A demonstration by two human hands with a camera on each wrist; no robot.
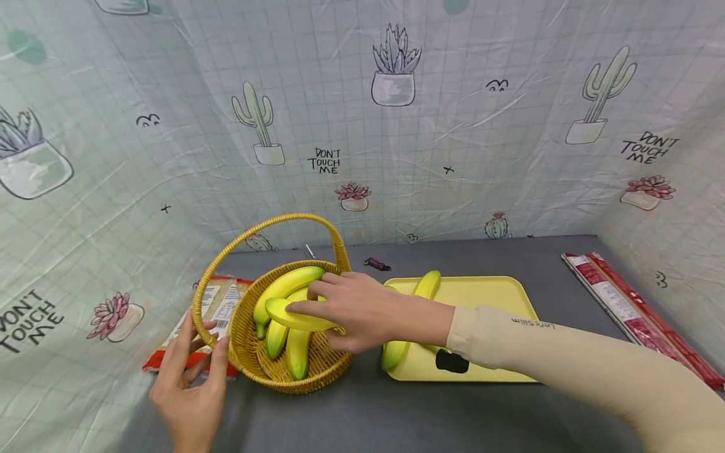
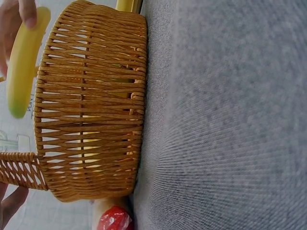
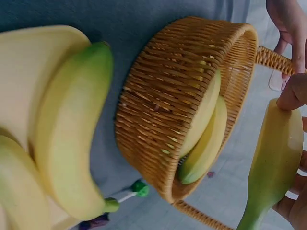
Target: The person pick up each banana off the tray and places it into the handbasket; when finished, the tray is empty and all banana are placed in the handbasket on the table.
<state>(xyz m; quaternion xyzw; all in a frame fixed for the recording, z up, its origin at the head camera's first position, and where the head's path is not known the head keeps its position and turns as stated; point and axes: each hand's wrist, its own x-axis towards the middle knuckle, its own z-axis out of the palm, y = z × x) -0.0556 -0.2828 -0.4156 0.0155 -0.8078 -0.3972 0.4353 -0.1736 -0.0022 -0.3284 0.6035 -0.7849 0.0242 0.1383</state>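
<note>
the grey table (image 1: 340,421) carries everything; on it the basket (image 1: 297,385) stands upright, handle up; the tray (image 1: 487,302) lies near its right side; the left hand (image 1: 192,390) holds the basket by the foot of its handle; the right hand (image 1: 354,311) grips one banana (image 2: 26,67) between thumb and fingers; this banana is above the rim, over the basket's mouth; three loose bananas (image 1: 297,355) show inside, and at least two spare bananas (image 3: 72,129) lie on the tray; a small sweet (image 1: 376,263) sits behind; the step in hand looks like adding the held banana to the basket, perhaps half done; the next move seems to call for lowering it gently, maybe toward the bare woven bottom (image 1: 323,353), then easing the fingers apart while the left hand steadies.
</note>
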